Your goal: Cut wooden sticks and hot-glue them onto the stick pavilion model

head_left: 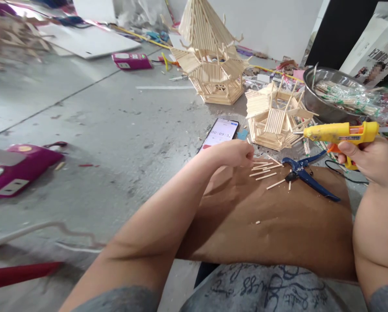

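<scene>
My right hand is wrapped round the handle of a yellow hot glue gun, its nozzle pointing left toward a small stick-built pavilion. Closed and turned away from me, my left hand is just below that pavilion, over the board's far edge. What its fingers pinch, if anything, is hidden. Several short wooden sticks lie beside it on a brown board. Blue-handled cutters rest on the board right of the sticks.
A taller stick pagoda stands behind. A phone showing a timer lies left of the small pavilion. At right is a metal bowl with wrapped sticks. Purple power strips sit on the grey floor; the glue gun's cord curls by the cutters.
</scene>
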Available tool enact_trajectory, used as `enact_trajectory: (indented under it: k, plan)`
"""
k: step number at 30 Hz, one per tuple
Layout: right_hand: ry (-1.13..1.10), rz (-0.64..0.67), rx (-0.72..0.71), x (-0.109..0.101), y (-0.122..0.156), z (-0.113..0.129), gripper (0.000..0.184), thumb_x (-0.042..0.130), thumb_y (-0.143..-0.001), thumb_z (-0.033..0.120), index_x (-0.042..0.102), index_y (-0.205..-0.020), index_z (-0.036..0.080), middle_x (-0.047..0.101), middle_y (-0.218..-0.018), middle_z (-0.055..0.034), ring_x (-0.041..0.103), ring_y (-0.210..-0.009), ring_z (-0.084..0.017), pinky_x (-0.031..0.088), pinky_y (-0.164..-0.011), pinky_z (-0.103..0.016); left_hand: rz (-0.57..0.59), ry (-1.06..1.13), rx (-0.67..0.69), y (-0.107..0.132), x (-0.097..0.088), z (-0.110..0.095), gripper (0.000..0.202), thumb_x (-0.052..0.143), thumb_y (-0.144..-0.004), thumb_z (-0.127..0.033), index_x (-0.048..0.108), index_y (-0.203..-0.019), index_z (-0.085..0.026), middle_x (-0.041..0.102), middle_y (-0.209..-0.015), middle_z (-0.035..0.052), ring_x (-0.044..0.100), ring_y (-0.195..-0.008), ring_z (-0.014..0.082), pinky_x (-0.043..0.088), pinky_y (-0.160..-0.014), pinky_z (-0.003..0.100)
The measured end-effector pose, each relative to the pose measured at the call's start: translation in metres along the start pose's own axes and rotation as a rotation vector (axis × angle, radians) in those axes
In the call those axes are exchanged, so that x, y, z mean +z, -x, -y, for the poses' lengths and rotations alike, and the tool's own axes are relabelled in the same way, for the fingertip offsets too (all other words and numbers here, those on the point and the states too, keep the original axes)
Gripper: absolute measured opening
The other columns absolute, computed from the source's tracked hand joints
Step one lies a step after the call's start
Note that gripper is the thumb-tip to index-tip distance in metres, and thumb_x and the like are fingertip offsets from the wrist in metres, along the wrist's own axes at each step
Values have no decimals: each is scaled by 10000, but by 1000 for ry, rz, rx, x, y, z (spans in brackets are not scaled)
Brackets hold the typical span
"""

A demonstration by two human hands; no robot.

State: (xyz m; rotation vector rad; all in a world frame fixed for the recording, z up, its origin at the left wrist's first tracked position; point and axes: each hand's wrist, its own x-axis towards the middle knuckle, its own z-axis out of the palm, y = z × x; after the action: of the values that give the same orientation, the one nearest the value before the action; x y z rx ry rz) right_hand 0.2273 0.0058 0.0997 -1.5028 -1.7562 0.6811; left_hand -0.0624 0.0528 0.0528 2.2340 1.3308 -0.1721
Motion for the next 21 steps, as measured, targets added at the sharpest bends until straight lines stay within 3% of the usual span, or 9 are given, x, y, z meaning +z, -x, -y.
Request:
enact_trajectory:
  k: [5,13,21]
  plan:
    - [-22,12,-6,-1,0,1,307,617,-681,460,626,-780,170,605,-660,-18,500,-458,-87,416,-423,-230,126,-121,-18,1,2,-7,247,481,-640,-255,646,-810,-185,635,-769,43,519,-637,149,354,-577,252]
    - [0,1,-1,1,-1,3,316,619,-674,469,625,-761,165,593,-624,-18,505,-453,-94,418,-414,-233,127,-242,8,-8,18,-17,241,460,-654,-261,665,-729,-159,642,-718,83,547,-602,169,361,-543,264]
    - [16,-20,-8,0,1,5,302,624,-667,470,602,-768,187,577,-589,-2,506,-450,-101,413,-412,-237,141,-196,25,-10,19,-19,276,487,-643,-322,688,-771,-182,653,-719,61,540,-580,161,342,-500,255]
